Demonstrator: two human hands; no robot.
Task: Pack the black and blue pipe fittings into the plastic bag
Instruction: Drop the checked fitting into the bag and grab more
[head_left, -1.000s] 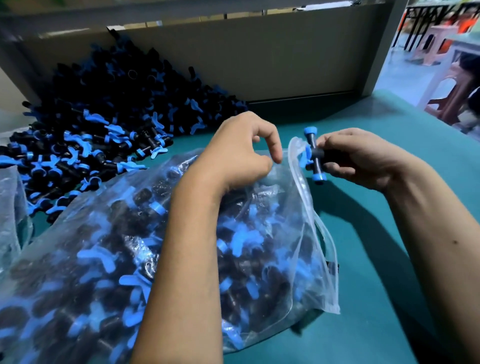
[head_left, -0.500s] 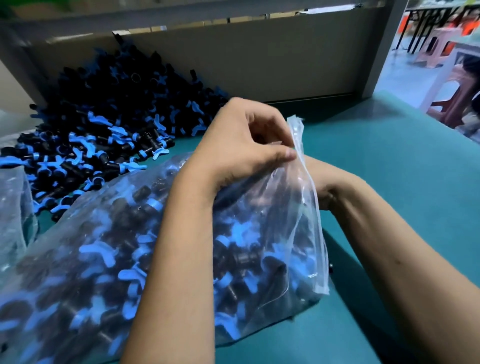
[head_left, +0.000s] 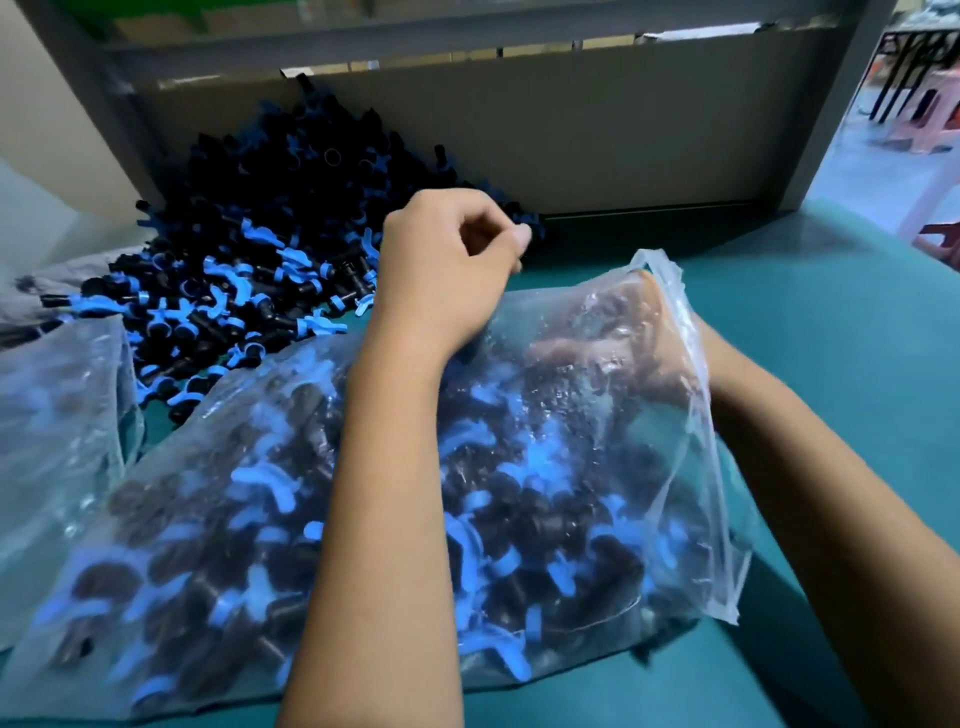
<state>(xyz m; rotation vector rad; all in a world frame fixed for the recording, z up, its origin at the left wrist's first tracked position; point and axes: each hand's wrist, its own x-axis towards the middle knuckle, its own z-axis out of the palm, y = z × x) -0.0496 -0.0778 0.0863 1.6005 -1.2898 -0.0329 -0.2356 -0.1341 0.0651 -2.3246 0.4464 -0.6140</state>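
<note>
The left hand (head_left: 447, 260) has let go of the bag's mouth, which it was pinching half a second ago, and has lifted toward the loose pile of fittings (head_left: 249, 249). Its fingers are curled, with the thumb and fingertips drawn together; whether they pinch anything cannot be told. Its forearm still lies across the top of the plastic bag (head_left: 691, 467).

The right hand (head_left: 618, 338) has gone further into the bag's open end than before. It shows only as a brown blur through the film, wrist at the opening, and whether it is open or grips a fitting cannot be told. The fitting it held a second ago outside the bag is no longer seen on its own.

The bag lies on its side on the green counter (head_left: 831, 322), bulging with black and blue fittings, its mouth turned right and raised around the right wrist. The loose pile sits behind it at the left, heaped against the grey back panel (head_left: 623, 130). Another plastic bag (head_left: 57, 415) lies at the far left.
</note>
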